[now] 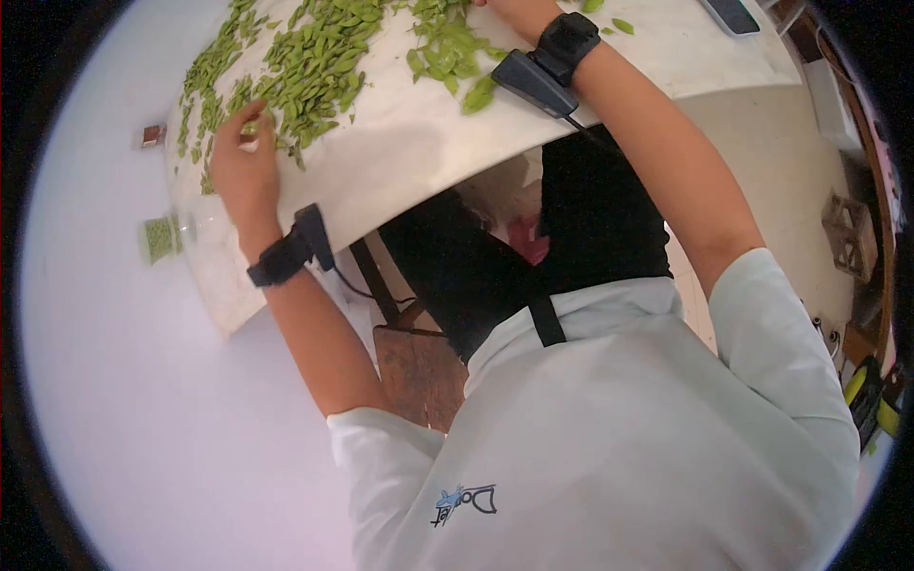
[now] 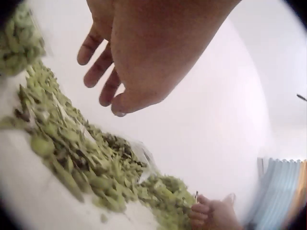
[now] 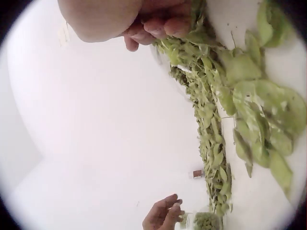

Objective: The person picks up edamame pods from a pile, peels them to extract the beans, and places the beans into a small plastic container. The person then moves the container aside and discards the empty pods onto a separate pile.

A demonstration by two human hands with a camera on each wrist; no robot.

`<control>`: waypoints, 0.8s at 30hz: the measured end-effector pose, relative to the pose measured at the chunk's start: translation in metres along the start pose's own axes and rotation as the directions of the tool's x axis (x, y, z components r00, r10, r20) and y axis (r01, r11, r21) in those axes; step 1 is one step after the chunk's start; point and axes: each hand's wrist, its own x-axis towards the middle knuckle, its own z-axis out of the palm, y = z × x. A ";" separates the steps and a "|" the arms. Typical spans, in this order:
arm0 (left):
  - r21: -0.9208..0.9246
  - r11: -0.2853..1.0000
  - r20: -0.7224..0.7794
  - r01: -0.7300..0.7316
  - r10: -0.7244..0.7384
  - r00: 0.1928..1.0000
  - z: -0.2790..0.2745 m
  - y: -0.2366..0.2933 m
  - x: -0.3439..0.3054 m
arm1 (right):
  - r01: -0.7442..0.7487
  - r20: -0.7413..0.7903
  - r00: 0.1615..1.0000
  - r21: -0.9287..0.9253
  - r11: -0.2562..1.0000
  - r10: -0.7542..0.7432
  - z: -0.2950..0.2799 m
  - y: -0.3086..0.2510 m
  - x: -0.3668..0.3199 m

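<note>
The left hand (image 1: 246, 167) is held by the left side of a long heap of green pods (image 1: 324, 62), fingers loosely bent and apart. Nothing shows between its fingers in the left wrist view, where the hand (image 2: 148, 52) hangs above the pods (image 2: 91, 167). At the top edge of the head view the right hand (image 1: 519, 11) is partly cut off, beside a looser group of flat green pods (image 1: 447, 52). Curled fingers of the right hand (image 3: 144, 24) touch green pieces in the right wrist view; whether they pinch one is hidden.
A clear jar with green contents (image 1: 160, 240) stands beyond the left table edge in the head view. Near it is a small reddish-brown item (image 1: 152, 135). A phone-like device (image 1: 731, 14) lies on the white table (image 1: 409, 157) at upper right. A wooden stool (image 1: 419, 371) is below.
</note>
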 end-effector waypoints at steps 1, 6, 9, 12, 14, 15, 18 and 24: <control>0.047 0.999 0.068 0.000 -0.003 0.998 0.007 0.010 0.004 | 0.013 -0.018 1.000 -0.017 1.000 -0.013 0.001 0.002 0.001; 0.243 0.970 0.279 -0.019 -0.051 0.959 0.040 0.001 0.025 | 0.047 -0.097 0.993 -0.154 0.987 -0.063 0.002 0.005 0.002; 0.187 0.982 0.277 -0.025 -0.029 0.961 0.038 0.003 0.025 | 0.025 -0.074 0.996 -0.198 0.980 -0.041 -0.001 0.004 0.002; 0.165 0.986 0.243 -0.022 -0.020 0.970 0.037 -0.006 0.026 | 0.179 -0.057 0.976 -0.341 0.923 -0.211 -0.002 0.017 0.007; 0.141 0.990 0.173 -0.003 -0.021 0.985 0.039 -0.014 0.026 | 0.155 -0.071 0.980 -0.327 0.932 -0.187 -0.001 0.019 0.007; 0.136 0.990 0.155 0.022 -0.043 0.987 0.036 -0.008 0.024 | 0.141 -0.078 0.982 -0.321 0.936 -0.174 0.000 0.017 0.005; 0.090 0.993 0.085 0.079 -0.087 0.993 0.030 -0.002 0.022 | 0.069 -0.055 0.994 -0.341 0.938 -0.093 0.002 0.010 0.003; 0.014 1.000 0.000 0.016 -0.016 1.000 0.023 -0.004 0.020 | 0.089 0.006 0.996 -0.300 0.950 -0.091 0.003 0.010 0.004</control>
